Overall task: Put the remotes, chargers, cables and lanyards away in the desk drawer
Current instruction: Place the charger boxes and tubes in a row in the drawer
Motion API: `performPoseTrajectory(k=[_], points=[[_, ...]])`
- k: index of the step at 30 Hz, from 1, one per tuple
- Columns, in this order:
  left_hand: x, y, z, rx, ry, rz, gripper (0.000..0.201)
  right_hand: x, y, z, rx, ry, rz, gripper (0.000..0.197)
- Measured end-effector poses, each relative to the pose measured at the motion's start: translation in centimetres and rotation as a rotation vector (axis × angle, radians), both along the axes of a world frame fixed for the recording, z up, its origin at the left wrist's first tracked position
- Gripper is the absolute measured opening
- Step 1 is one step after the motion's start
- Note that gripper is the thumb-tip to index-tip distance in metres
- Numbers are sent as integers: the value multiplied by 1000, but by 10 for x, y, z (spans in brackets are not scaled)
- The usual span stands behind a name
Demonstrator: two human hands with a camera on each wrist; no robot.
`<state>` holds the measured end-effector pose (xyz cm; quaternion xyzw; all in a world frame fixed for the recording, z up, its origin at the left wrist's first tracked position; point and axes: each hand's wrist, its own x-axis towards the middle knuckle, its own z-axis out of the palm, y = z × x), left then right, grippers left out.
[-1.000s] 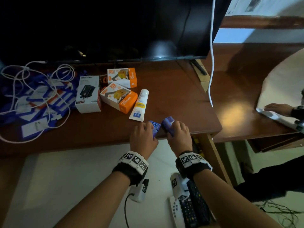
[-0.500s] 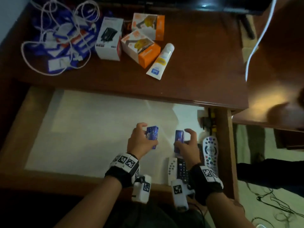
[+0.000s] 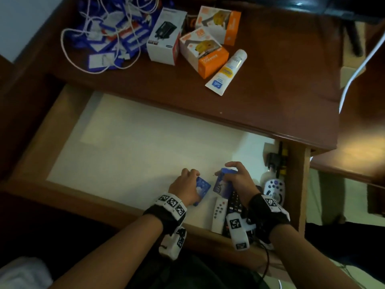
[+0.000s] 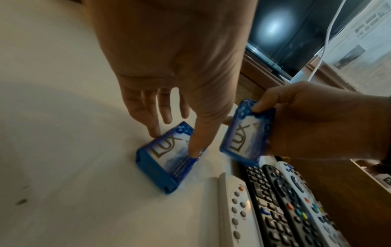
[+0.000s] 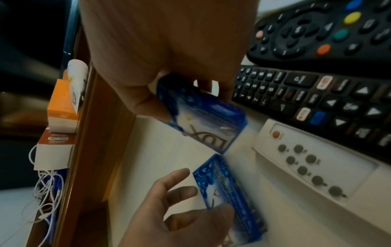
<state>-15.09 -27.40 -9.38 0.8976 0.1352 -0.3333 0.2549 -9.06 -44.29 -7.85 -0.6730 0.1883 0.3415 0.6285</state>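
Blue soap packets marked LUX sit one in each hand, down in the open desk drawer (image 3: 31,140), whose pale floor is lit and whose wooden wall runs along the left. The left hand (image 3: 184,189) has its packet, the left soap bar (image 4: 167,158), lying on the drawer floor, the thumb pressing its top face and the fingertips at its far edge, fingers fairly straight and spread, so it looks more like a light pinch than a firm grasp. The right hand (image 3: 237,180) holds the right soap bar (image 4: 245,135) clear of the floor, tilted, with the thumb on one long edge and curled fingers round the other. Just beside that hand, along the drawer's right side, lie the remotes: a white remote (image 4: 239,212) nearest the packets, then a black keypad remote (image 4: 268,207), another black remote (image 5: 317,33) and a white round-headed remote (image 3: 274,187) against the right wall. Further in, at the drawer's right corner, there is a dark plug-like thing I cannot make out. Up on the brown desk top (image 3: 270,97) the tangle of white cables (image 3: 68,57) and blue lanyards (image 3: 129,38) is heaped at the far left, with a white charger box (image 3: 164,36) beside it, two orange boxes (image 3: 206,53) next along, and a white tube (image 3: 227,73) lying aslant, touching the nearer orange box
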Motion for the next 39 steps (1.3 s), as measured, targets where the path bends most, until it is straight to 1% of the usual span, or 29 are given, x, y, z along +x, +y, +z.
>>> performPoseTrajectory(k=[2, 5, 7, 9, 11, 14, 17, 20, 21, 24, 27, 29, 31, 33, 34, 36, 39], points=[[0, 0, -2, -2, 14, -12, 76, 4, 5, -9, -41, -37, 57, 35], [1, 3, -4, 2, 43, -30, 73, 11, 11, -20, -145, -144, 166, 26], [1, 6, -4, 10, 62, -53, 67, 18, 13, -27, -174, -153, 165, 25], [0, 9, -5, 0, 90, -61, 63, 24, 14, -34, -215, -131, 108, 24], [-3, 11, -4, -11, 110, -62, 61, 29, 15, -39, -226, -123, 38, 24], [-5, 10, -3, -21, 120, -95, 60, 32, 19, -42, -241, -148, 17, 22], [-5, 5, -3, -40, 157, -163, 63, 30, 23, -43, -250, -157, 70, 23], [-7, 1, -4, -77, 231, -182, 66, 21, 23, -46, -339, -181, 190, 14], [-8, 0, -4, -87, 248, -181, 67, 17, 23, -45, -380, -190, 234, 14], [-10, -1, -3, -111, 285, -162, 76, 8, 21, -41, -475, -235, 353, 23], [-8, -2, 4, -158, 327, -119, 80, 0, 24, -35, -526, -298, 437, 24], [-7, -2, 9, -179, 341, -95, 79, -2, 25, -35, -519, -308, 434, 24], [-8, -2, 11, -202, 352, -72, 74, -3, 26, -36, -496, -271, 367, 23], [-9, -2, 12, -225, 373, -48, 65, -2, 28, -35, -465, -225, 278, 19], [-10, -2, 12, -233, 382, -43, 61, -2, 30, -35, -457, -226, 264, 18], [-12, -3, 14, -244, 391, -28, 56, -1, 32, -35, -475, -264, 309, 15], [-12, -5, 17, -271, 369, 0, 57, -4, 29, -37, -552, -319, 402, 12]])
